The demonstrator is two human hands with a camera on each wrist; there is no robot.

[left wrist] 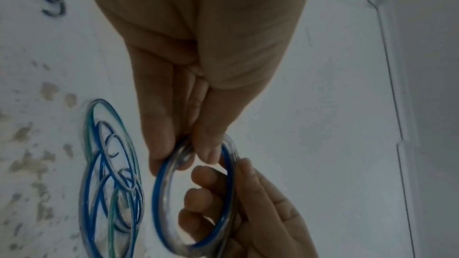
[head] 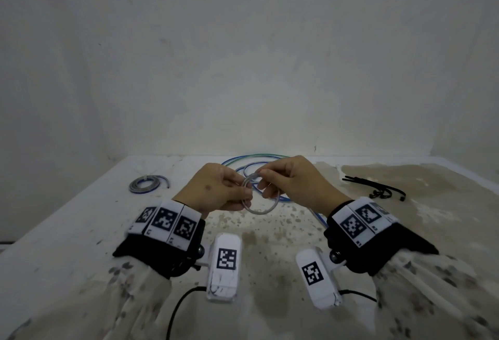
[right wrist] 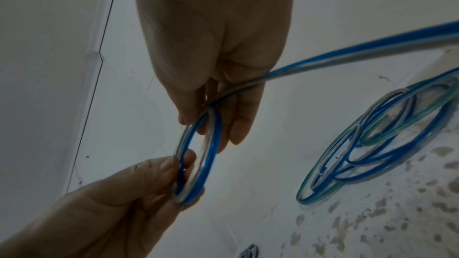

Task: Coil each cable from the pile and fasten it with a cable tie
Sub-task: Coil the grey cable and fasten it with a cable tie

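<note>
1. Both hands meet above the worktop point(head: 81, 204), sharing one small coil point(head: 259, 194) of clear-and-blue cable.
2. Left hand point(head: 218, 189) has its grip clamped on the coil's near-left rim, thumb and fingers pinching the turns together.
3. Right hand point(head: 290, 180) pinches the coil's top, with the cable's loose tail point(right wrist: 347, 54) running out from that grip.
4. Beyond the grip lies the pile point(head: 259, 164) of loose blue and green cables.
5. Left of the grip rests a tied coil point(head: 147, 184); right of it, black cable ties point(head: 378, 187).

Blue-and-clear cable coil point(head: 260, 195) — black cable ties point(head: 378, 189) — speckled table point(head: 81, 218).
</note>
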